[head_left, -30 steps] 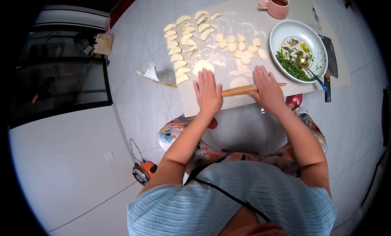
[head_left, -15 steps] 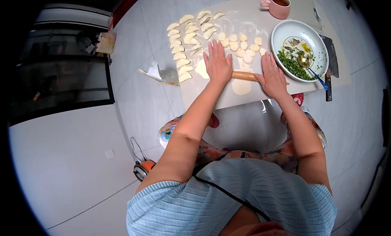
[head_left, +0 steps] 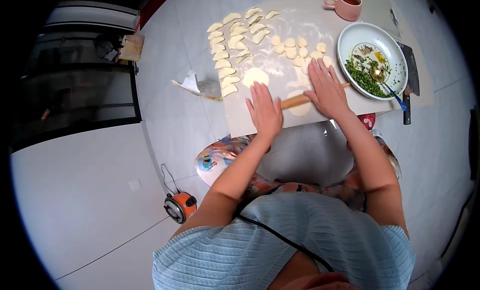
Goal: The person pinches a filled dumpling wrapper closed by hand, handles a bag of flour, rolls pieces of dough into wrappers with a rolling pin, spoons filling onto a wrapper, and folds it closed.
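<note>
Presses, palms down, on a light brown, tapered wooden rolling pin (head_left: pixel 295 101), set slantwise close to the near edge of the beige, flat desk (head_left: pixel 245 121), about the middle of that edge. Rests the left hand (head_left: pixel 265 112) on the left end of the pin, wide open, with fingers straight and thumb apart, not closed around it. Rests the right hand (head_left: pixel 327 90) likewise open on the right part, fingers pointing to the far edge, leaving the thin tip of the pin visible. Has below the pin a thin, pale, round dough sheet (head_left: pixel 300 109), partly covered. Reaches with the left fingertips to a second white dough round (head_left: pixel 255 77); cannot tell if touching.

Near the right fingertips, small cream-coloured dough lumps (head_left: pixel 290 52) in a group. Along the left edge, up to the far left corner, pale crescent-shaped dumplings (head_left: pixel 219 55) in rows. Toward the right edge, a white round bowl (head_left: pixel 398 52) with chopped green herbs (head_left: pixel 364 79) and a blue-handled metal spoon (head_left: pixel 378 74). Just beside it, a dark-bladed cleaver (head_left: pixel 411 65), with black handle past the near edge. Near the far edge, a pink mug (head_left: pixel 348 10) with reddish-brown liquid.
</note>
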Demonstrator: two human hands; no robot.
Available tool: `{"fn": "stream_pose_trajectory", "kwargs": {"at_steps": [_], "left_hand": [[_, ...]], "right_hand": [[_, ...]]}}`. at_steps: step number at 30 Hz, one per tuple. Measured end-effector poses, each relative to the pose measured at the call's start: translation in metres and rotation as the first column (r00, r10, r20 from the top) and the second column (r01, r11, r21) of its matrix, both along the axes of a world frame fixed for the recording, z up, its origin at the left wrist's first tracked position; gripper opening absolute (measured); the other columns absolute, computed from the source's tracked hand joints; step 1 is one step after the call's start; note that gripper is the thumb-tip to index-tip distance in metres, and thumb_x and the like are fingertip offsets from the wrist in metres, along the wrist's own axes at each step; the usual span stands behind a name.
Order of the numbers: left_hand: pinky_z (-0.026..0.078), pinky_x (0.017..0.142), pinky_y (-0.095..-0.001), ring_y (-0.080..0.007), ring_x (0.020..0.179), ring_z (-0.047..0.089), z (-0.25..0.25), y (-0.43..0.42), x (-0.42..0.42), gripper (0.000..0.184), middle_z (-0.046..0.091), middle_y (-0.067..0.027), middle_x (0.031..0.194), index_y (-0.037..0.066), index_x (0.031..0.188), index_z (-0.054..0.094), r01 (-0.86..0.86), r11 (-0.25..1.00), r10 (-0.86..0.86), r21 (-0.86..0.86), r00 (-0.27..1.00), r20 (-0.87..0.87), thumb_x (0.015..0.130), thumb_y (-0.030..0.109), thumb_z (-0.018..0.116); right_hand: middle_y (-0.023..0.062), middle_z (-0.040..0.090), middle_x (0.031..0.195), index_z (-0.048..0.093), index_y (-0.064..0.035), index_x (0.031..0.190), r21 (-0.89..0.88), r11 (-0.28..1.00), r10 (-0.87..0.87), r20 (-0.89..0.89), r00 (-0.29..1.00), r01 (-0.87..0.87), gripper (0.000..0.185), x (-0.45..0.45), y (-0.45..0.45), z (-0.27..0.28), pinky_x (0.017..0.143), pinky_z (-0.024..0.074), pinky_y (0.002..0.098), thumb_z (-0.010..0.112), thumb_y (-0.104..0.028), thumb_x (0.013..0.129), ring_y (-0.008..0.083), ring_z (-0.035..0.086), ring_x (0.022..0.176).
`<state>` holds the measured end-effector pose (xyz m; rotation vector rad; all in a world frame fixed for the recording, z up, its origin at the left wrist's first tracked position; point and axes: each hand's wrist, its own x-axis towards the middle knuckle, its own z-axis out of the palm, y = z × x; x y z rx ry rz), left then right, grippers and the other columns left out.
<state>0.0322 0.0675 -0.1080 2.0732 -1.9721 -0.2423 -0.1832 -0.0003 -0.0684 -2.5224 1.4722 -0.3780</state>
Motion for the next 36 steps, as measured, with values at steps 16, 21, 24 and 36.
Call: {"fn": "stream_pose_trajectory", "kwargs": {"at_steps": [16, 21, 24, 36], "left_hand": [[0.017, 0.119, -0.0557, -0.0376, 0.15, 0.019, 0.038, 0.066, -0.021, 0.066, 0.026, -0.0227, 0.16, -0.005, 0.148, 0.035, 0.169, 0.976, -0.158, 0.139, 0.984, -0.081, 0.096, 0.027, 0.058], [0.028, 0.114, -0.0541, -0.0395, 0.142, 0.035, 0.02, 0.036, -0.01, 0.059, 0.04, -0.0232, 0.151, -0.003, 0.143, 0.042, 0.089, 0.996, -0.09, -0.029, 0.995, -0.047, 0.093, 0.021, 0.062], [0.043, 0.103, -0.0486, -0.039, 0.123, 0.054, 0.021, -0.005, -0.009, 0.038, 0.059, -0.0208, 0.128, 0.0, 0.124, 0.058, 0.108, 0.993, -0.115, -0.04, 0.939, -0.324, 0.09, 0.014, 0.063], [0.052, 0.073, -0.0386, -0.031, 0.079, 0.066, 0.026, -0.037, -0.019, 0.018, 0.068, -0.0146, 0.084, 0.004, 0.09, 0.069, 0.073, 0.986, 0.001, 0.149, 0.895, -0.446, 0.076, 0.013, 0.075]], "right_hand": [[0.0168, 0.031, 0.159, 0.032, 0.0017, 0.15, 0.1, 0.994, -0.031, -0.056, 0.998, 0.036, 0.075, -0.043, 0.04, -0.008, 0.121, 0.017, 0.0487, 0.064, -0.034, 0.092, 0.0301, 0.022, 0.15], [0.0176, 0.028, 0.16, 0.033, 0.0011, 0.15, 0.083, 0.996, -0.013, 0.0, 1.0, 0.013, 0.074, -0.021, 0.018, 0.001, 0.122, 0.0163, 0.0499, 0.061, -0.037, 0.093, 0.0326, 0.021, 0.151], [0.0175, 0.034, 0.157, 0.044, -0.0005, 0.144, 0.121, 0.992, 0.036, -0.009, 0.999, -0.034, 0.063, -0.015, 0.02, -0.009, 0.121, 0.0174, 0.0493, 0.06, -0.034, 0.094, 0.031, 0.024, 0.149], [0.0208, 0.039, 0.153, 0.055, -0.0005, 0.097, 0.045, 0.987, 0.138, 0.251, 0.958, -0.154, 0.02, -0.021, 0.028, -0.006, 0.118, 0.0312, 0.0484, 0.066, 0.003, 0.08, 0.0383, 0.033, 0.144]]}}
